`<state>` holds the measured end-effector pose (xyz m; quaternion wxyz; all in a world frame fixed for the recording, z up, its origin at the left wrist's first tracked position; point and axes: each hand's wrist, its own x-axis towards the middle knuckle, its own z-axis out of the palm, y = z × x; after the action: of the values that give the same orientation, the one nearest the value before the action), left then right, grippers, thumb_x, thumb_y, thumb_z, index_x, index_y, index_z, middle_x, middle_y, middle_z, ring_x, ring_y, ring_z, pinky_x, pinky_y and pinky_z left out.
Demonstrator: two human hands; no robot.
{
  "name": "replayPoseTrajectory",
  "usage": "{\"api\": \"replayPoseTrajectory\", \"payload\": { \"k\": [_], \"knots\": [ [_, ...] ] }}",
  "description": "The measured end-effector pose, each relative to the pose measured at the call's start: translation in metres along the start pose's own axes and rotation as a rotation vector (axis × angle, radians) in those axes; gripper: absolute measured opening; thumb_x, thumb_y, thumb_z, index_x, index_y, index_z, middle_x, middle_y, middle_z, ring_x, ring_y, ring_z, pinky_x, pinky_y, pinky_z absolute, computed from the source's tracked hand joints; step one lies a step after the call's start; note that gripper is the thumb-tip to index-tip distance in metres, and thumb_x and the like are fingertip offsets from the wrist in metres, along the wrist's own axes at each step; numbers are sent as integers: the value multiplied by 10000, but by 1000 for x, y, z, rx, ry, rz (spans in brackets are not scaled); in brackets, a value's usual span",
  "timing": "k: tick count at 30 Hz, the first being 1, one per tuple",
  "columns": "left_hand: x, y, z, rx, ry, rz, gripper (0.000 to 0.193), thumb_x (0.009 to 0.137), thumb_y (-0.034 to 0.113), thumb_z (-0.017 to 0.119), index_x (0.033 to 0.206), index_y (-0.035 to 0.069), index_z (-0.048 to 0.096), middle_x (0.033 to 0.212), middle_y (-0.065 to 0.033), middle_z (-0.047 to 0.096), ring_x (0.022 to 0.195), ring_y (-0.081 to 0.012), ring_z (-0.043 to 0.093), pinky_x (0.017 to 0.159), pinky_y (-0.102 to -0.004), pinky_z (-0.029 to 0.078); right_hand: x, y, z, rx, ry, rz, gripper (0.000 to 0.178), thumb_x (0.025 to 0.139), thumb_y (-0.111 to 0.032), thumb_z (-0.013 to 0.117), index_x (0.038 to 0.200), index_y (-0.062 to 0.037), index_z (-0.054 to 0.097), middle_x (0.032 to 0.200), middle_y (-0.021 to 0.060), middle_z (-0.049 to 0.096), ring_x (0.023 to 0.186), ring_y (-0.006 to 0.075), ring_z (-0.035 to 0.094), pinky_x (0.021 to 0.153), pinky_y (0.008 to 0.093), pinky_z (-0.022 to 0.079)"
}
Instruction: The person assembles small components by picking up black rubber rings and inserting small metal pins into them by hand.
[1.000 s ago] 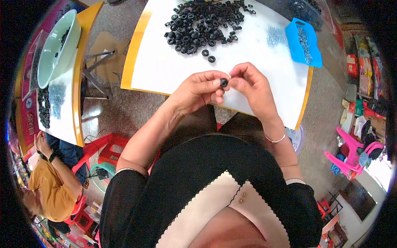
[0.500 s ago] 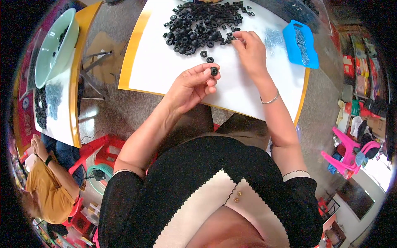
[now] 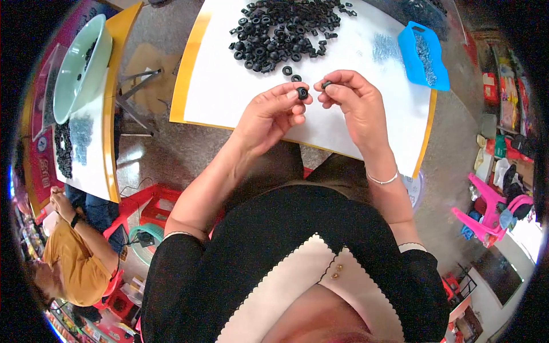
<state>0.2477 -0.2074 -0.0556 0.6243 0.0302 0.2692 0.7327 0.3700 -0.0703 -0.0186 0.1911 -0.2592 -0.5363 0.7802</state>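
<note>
My left hand [image 3: 269,114] pinches a small round black part [image 3: 302,93] with a hollow centre between thumb and fingertips. Close by on its right, my right hand [image 3: 357,106] grips a small black piece [image 3: 326,84] by its end; its exact shape is too small to tell. The two pieces are apart. Both hands are raised over the near side of a white tabletop [image 3: 229,97]. Just beyond the left fingertips lie two loose black rings [image 3: 287,71]. Farther off spreads a heap of black rings and small black pieces [image 3: 269,40].
A blue tray [image 3: 426,57] holding tiny shiny bits stands at the table's right, with similar bits scattered beside it. On a second table at left rest a pale green basin [image 3: 86,68] and more black parts [image 3: 63,151]. A person in a mustard shirt [image 3: 80,257] sits there.
My right hand has come from the heap's right edge back toward my left hand, now with a small black piece in its fingers. The left hand keeps its round part.
</note>
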Motion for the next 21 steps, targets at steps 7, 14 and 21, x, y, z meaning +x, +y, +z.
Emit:
{"api": "replayPoseTrajectory", "payload": {
  "k": [7, 14, 21],
  "knots": [
    [-5, -4, 6, 74, -5, 80, 249, 895, 102, 572, 1107, -28, 560, 905, -88, 625, 683, -118, 590, 671, -239, 508, -20, 1, 20, -141, 60, -127, 157, 795, -49, 680, 942, -12, 640, 848, 17, 647, 756, 78, 571, 705, 223, 476],
    [-10, -6, 13, 391, 69, 299, 228, 894, 97, 580, 1085, -27, 576, 875, -52, 622, 710, -115, 597, 690, -240, 500, -27, 3, 21, -406, 45, -203, 157, 822, 11, 638, 975, 16, 602, 930, 42, 623, 838, 93, 598, 770, 218, 497],
    [-15, -7, 19, 688, 102, 413, 225, 900, 99, 574, 1091, -20, 573, 884, -43, 618, 739, -115, 599, 705, -245, 486, -29, 4, 23, -330, 78, -167, 132, 815, 2, 648, 941, 7, 606, 873, 25, 621, 795, 73, 575, 722, 210, 486]
  ]
}}
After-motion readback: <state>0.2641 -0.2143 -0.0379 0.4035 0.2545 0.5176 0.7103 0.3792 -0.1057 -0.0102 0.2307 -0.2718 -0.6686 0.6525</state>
